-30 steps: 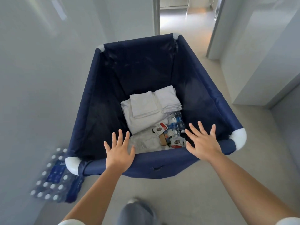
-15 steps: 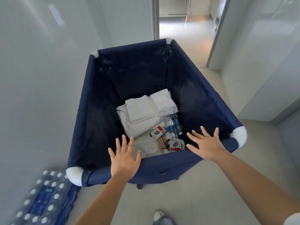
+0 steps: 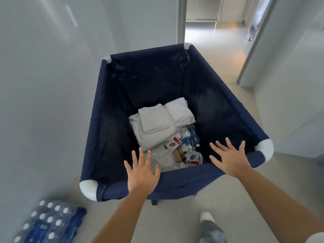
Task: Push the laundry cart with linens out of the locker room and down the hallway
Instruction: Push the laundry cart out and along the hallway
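A pack of water bottles lies on the floor left of the laundry cart. On the cart's near rim, left hand and right hand press flat, fingers spread. Folded linens rest inside. Beyond the cart is an open doorway.

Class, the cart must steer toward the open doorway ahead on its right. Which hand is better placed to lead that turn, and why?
The left hand, probably. It presses the near rim of the cart left of centre, so its push swings the front right toward the doorway. The right hand sits nearer the right corner.
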Available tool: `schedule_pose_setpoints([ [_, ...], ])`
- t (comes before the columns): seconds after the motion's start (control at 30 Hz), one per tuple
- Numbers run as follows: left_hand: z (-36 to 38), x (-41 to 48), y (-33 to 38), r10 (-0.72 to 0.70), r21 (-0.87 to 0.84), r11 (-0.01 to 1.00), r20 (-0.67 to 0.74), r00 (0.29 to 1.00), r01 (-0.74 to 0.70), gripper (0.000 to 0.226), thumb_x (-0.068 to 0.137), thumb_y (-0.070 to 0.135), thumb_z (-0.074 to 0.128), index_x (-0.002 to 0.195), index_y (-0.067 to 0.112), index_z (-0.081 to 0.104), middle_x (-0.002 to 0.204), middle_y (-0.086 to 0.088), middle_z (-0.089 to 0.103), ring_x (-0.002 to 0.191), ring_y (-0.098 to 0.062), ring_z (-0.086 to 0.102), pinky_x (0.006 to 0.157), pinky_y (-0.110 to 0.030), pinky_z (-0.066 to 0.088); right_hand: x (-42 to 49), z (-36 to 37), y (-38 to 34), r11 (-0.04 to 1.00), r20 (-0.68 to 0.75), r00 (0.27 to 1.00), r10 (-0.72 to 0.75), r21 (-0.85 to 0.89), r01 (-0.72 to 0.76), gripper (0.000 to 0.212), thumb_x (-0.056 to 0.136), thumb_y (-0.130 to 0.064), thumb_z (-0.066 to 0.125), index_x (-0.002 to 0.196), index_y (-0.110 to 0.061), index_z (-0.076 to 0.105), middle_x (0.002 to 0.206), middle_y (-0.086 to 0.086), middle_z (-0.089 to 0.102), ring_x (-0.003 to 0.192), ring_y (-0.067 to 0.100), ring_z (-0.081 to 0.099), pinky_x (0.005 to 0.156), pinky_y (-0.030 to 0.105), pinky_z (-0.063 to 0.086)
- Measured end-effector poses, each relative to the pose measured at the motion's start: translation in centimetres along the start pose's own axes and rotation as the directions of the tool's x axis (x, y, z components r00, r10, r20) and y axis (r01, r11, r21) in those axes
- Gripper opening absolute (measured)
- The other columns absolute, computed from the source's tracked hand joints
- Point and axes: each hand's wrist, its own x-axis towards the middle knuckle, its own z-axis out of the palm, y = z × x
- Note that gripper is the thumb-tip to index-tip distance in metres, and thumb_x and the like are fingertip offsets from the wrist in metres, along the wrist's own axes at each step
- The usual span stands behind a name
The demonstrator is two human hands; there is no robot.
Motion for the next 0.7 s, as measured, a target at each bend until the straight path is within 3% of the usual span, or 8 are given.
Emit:
schedule_pose_setpoints([
  [0.7,-5.4,26.3,0.5,-0.048,0.059,0.997,-0.057,0.997,0.052,0.061,0.093,0.048,0.019,0.147,0.026,0.004,0.158,-0.002,-0.001,0.143,-0.028,-0.013,0.112,-0.054,-0.003,27.7,-7.9,1.4,0.994,0.009,0.995,-0.104,-0.016,0.104,0.063,0.092,-0.061,0.009,0.148,-0.035,-0.002,0.159,-0.007,0.010,0.146,0.029,-0.004,0.107,0.066,-0.004],
])
